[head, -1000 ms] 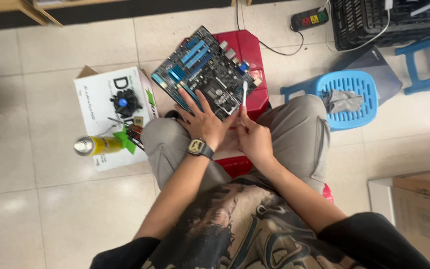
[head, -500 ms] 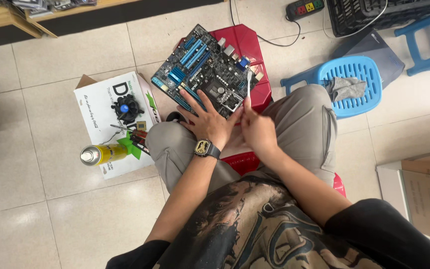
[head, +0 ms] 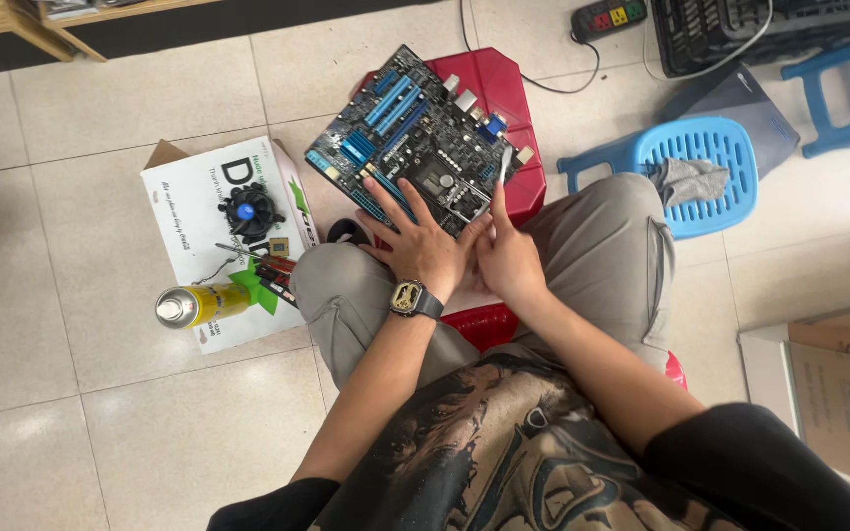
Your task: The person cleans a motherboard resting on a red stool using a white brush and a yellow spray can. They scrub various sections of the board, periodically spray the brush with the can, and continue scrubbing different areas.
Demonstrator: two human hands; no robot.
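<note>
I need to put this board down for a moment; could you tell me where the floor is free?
Bare tile lies left of the white box and below the spray can. It is crowded right of the knee: blue stool, cardboard box.

We see a flat white box w/ black and green print, on floor at left. A brown cardboard box stands at right edge.

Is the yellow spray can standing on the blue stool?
No, the yellow spray can lies on the white cardboard box on the floor, far to the left of the blue stool, which holds a grey rag.
</note>
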